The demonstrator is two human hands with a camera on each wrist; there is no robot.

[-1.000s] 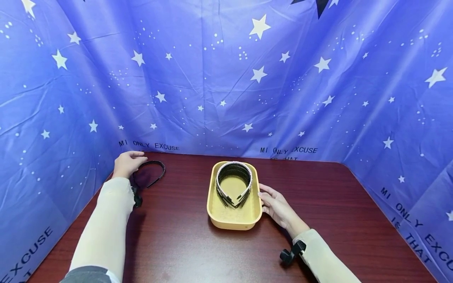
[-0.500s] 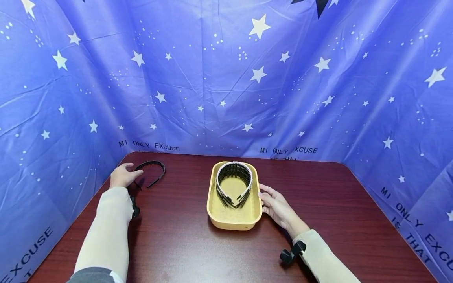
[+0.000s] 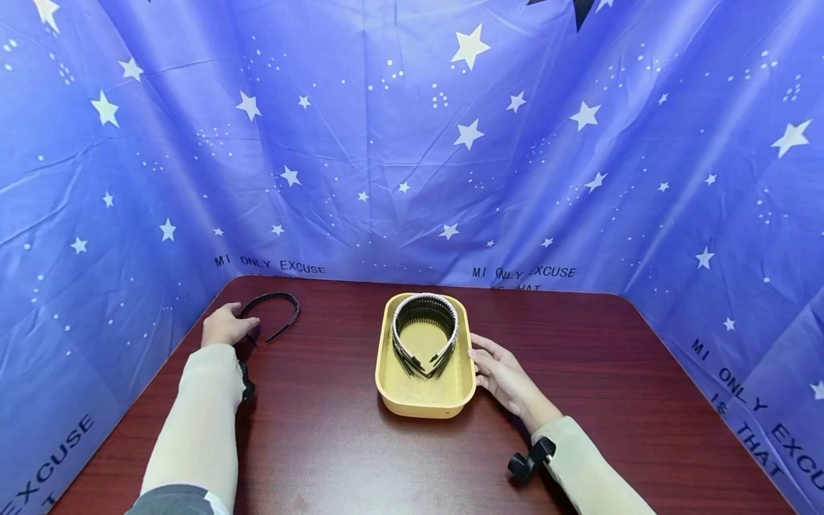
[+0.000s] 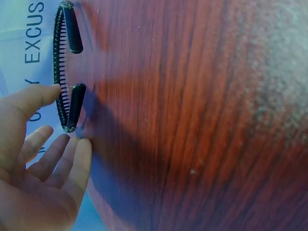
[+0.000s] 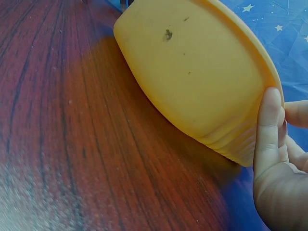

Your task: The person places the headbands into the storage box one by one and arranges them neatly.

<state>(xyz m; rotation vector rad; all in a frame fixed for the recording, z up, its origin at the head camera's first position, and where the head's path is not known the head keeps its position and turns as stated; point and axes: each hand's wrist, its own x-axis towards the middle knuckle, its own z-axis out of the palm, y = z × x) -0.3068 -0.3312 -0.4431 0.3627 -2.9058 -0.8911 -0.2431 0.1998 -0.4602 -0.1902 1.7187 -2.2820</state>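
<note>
In the head view, my left hand (image 3: pixel 225 325) reaches to a black headband (image 3: pixel 295 315) lying at the far left of the table. The left wrist view shows the thumb tip overlapping the toothed edge of the headband (image 4: pixel 58 62), while the loosely extended fingers lie just below its near end. My right hand (image 3: pixel 511 383) rests with extended fingers against the right side of a yellow tray (image 3: pixel 425 411). Up close, a fingertip presses the outer wall of the tray (image 5: pixel 192 72) just under the rim. Inside the tray stands a nested bunch of headbands (image 3: pixel 425 309), black ones with a whitish one on top.
The dark red wooden table (image 3: pixel 315 443) carries both tray and headband. A blue curtain (image 3: pixel 386 143) printed with stars and lettering hangs along its back and sides. A black wrist mount (image 3: pixel 531 458) sits on my right sleeve.
My left hand has come down and toward me from beyond the headband, then closed in on its left end. The right hand and tray stay put.
</note>
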